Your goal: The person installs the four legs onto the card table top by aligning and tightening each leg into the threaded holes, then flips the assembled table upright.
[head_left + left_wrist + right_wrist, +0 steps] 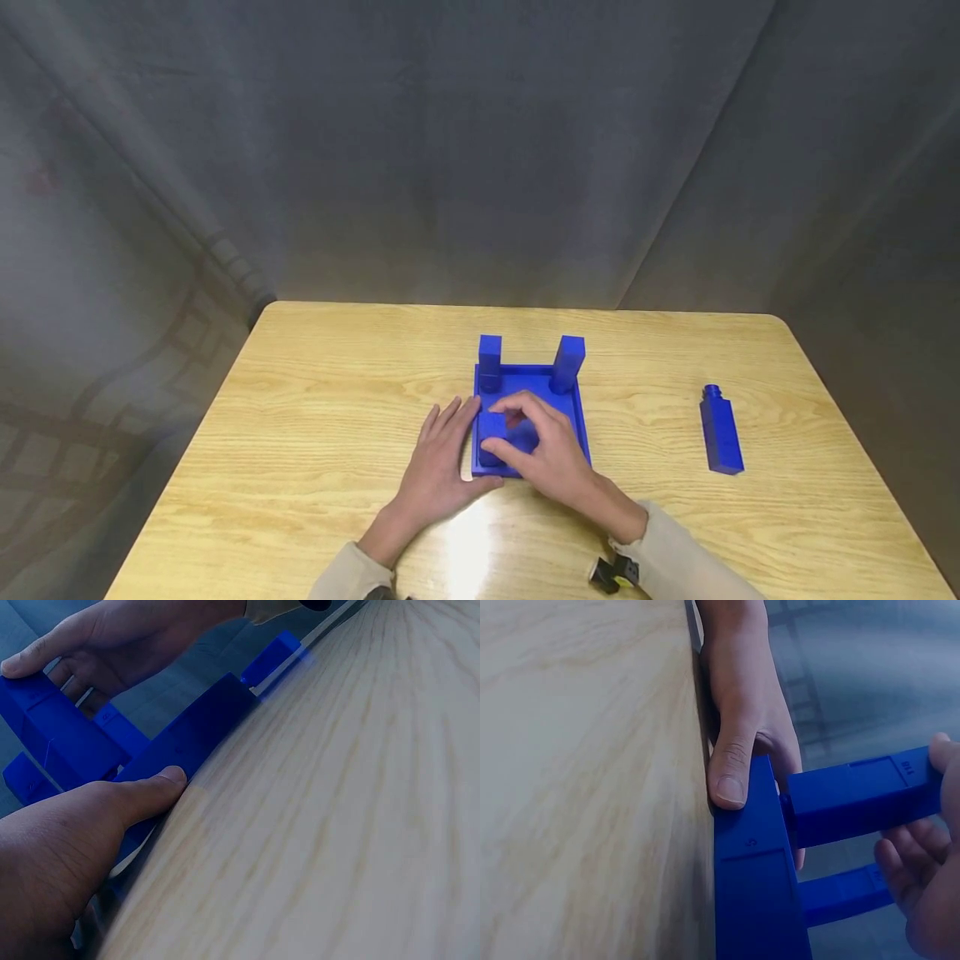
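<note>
A shallow blue square tray (528, 380) lies on the wooden table with blue square posts upright at its two back corners, a back left post (490, 357) and a back right post (569, 357). At the front left corner stands another post (862, 796), a narrow neck showing between it and the tray. My right hand (553, 454) pinches this post near its top between thumb and fingers. Along the tray's left side lie the straight fingers of my left hand (442, 473), its thumb pressing the front edge.
Off to the right, a loose blue post (722, 433) lies on the table (337, 375), its threaded end pointing away. A grey curtain (465, 167) hangs behind the table.
</note>
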`<state>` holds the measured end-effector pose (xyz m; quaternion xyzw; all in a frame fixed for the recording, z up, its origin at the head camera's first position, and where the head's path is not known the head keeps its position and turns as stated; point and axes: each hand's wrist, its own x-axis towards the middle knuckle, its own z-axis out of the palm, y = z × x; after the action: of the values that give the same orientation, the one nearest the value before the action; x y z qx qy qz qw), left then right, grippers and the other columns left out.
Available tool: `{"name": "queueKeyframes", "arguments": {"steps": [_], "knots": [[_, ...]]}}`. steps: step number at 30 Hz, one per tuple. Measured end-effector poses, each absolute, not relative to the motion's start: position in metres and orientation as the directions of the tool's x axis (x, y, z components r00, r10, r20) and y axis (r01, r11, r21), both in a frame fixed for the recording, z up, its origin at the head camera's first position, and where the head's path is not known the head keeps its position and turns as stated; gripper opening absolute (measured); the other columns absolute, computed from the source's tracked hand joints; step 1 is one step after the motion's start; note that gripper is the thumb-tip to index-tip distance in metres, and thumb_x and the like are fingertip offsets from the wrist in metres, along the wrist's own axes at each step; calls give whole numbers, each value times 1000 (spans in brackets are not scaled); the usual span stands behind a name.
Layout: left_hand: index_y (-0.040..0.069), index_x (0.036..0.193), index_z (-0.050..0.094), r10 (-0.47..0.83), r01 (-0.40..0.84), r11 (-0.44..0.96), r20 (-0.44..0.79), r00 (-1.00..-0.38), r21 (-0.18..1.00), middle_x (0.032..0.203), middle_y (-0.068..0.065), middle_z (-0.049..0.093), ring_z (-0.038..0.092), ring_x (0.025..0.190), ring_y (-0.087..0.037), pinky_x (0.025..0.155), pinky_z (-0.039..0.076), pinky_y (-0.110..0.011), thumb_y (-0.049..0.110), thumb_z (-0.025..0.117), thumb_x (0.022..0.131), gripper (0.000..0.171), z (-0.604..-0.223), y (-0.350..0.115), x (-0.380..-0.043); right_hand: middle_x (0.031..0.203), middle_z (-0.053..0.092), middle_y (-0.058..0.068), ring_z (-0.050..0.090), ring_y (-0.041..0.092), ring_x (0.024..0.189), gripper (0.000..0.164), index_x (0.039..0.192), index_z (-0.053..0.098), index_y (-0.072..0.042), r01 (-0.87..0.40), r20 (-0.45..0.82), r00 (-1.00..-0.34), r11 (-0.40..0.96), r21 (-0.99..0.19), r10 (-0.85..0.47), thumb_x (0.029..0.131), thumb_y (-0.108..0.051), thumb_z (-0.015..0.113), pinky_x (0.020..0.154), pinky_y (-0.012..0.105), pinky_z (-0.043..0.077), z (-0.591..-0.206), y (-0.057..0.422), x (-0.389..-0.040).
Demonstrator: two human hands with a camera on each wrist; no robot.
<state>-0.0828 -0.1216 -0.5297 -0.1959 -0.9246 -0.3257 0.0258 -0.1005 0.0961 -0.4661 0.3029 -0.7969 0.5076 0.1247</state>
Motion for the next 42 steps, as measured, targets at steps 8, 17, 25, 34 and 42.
{"name": "queueKeyframes", "arguments": {"steps": [8, 17, 25, 34, 42], "knots": [[12, 175, 33, 350, 387, 712, 181, -919, 587, 176, -10, 44, 31, 166, -37, 140, 12, -57, 60, 89, 84, 117, -531, -122, -83, 113, 74, 2, 69, 17, 93, 48, 136, 79, -10, -687, 580, -712, 220, -693, -395, 90, -2, 88, 73, 39, 63, -469, 95, -104], [12, 175, 35, 350, 393, 706, 192, -917, 589, 175, -9, 45, 33, 166, -37, 139, 13, -58, 60, 90, 83, 118, -531, -122, -83, 123, 72, 1, 70, 17, 110, 43, 140, 76, -10, -647, 522, -733, 211, -733, -436, 97, -7, 75, 91, 39, 65, -466, 99, -103], [10, 174, 36, 342, 396, 711, 206, -917, 581, 175, -9, 46, 35, 165, -38, 139, 15, -59, 60, 91, 81, 119, -532, -122, -83, 129, 72, 2, 68, 21, 119, 45, 141, 74, -10, -670, 542, -713, 204, -714, -445, 97, -6, 70, 101, 38, 59, -466, 101, -104], [6, 172, 39, 344, 426, 716, 252, -905, 553, 172, -13, 49, 38, 163, -39, 138, 19, -62, 59, 92, 80, 118, -533, -122, -85, 119, 75, -2, 70, 16, 106, 35, 126, 73, -15, -568, 462, -808, 278, -775, -366, 94, -10, 86, 93, 43, 64, -463, 98, -103], [6, 172, 39, 346, 411, 726, 225, -911, 551, 171, -14, 50, 38, 163, -39, 138, 19, -60, 56, 93, 80, 118, -532, -121, -84, 109, 75, -4, 73, 22, 99, 39, 121, 71, -16, -526, 422, -838, 310, -792, -346, 89, -15, 93, 87, 48, 63, -463, 98, -101]]}}
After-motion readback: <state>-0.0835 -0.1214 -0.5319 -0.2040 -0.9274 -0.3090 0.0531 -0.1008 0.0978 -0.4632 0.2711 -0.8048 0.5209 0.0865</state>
